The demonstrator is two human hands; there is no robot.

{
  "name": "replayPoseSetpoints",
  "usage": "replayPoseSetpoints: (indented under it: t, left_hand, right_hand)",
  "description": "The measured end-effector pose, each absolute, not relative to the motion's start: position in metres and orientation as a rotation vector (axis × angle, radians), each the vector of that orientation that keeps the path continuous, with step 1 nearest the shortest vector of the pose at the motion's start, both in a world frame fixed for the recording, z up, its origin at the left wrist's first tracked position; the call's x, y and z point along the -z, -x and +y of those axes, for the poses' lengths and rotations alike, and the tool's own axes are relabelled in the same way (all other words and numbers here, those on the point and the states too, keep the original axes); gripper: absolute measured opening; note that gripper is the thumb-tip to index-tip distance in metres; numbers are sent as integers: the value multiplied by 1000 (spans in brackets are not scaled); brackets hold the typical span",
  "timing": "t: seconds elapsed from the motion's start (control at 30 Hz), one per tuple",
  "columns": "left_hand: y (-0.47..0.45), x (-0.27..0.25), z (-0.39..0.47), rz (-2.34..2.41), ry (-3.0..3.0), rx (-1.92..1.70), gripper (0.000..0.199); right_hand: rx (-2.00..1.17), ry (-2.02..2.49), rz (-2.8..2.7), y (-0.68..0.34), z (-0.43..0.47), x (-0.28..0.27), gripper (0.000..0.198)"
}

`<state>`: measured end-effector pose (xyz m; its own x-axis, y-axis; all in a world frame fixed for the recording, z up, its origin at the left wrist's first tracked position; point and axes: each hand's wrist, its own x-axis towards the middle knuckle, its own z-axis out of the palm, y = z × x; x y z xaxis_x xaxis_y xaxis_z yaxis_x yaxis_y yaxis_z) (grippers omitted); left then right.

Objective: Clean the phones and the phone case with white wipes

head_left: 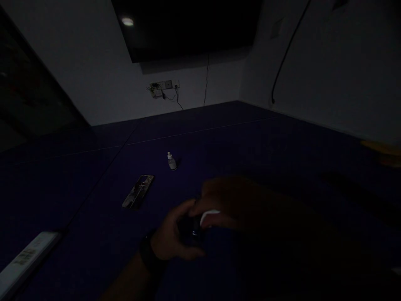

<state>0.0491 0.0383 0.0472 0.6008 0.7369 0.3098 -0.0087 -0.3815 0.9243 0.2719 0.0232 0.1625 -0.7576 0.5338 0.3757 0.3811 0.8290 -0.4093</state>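
Note:
The light is dim. My left hand [171, 232], with a dark band [150, 253] on its wrist, is curled round the side of a dark glossy object [190, 231] whose kind I cannot make out. My right hand [219, 205] is bent over the object's right side and pinches a white piece of cloth or tissue [209, 217] against it. Motion and darkness blur the right fingers. Farther forward stands a small clear bottle [172, 162] with a white top. Left of it, a patterned phone or phone case [138, 192] lies flat on the dark purple surface [194, 167].
At the lower left lies a long white box [29, 257] with printing. A large black screen [188, 29] hangs on the wall ahead, above sockets [163, 85] with cables. Something yellow [380, 147] lies at the right edge.

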Motion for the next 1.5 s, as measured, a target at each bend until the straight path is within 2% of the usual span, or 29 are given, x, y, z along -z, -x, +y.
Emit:
replayPoseSetpoints:
  t: [0.17,0.3,0.43,0.6,0.77,0.93,1.1,1.27,1.5]
  left_hand:
    - [-65,-35,34,731,-1770,-1119,76]
    - [-69,-35,32,889,-1926,-1096,73]
    - [-66,-38,33,907,-2015,-1093,68]
    - [-65,-37,35,910,-1962,-1126,72]
    - [-65,-38,35,905,-1967,-1124,69]
    - [-65,-37,35,879,-1974,-1166,71]
    - [-65,-34,34,907,-1969,-1130,72]
    - [-65,-33,34,891,-1958,-1142,78]
    - [-66,-33,33,872,-1946,-1121,73]
  right_hand:
    - [-1100,1082,-1772,-283,23,-147,25]
    - [-1307,1105,-1687,-271,22,-129,26]
    - [-1307,1162,-1670,-263,20,-117,23]
    - [-1388,1125,-1756,-270,18,-119,23]
    - [-1278,1194,-1703,-266,19,-121,23]
    - [-1382,1079,-1762,-268,19,-115,27]
    - [-1330,1100,-1690,-271,20,-114,28]
    - [-1451,1029,-1738,-269,18,-118,29]
    - [-1354,1080,-1676,-271,19,-116,29]
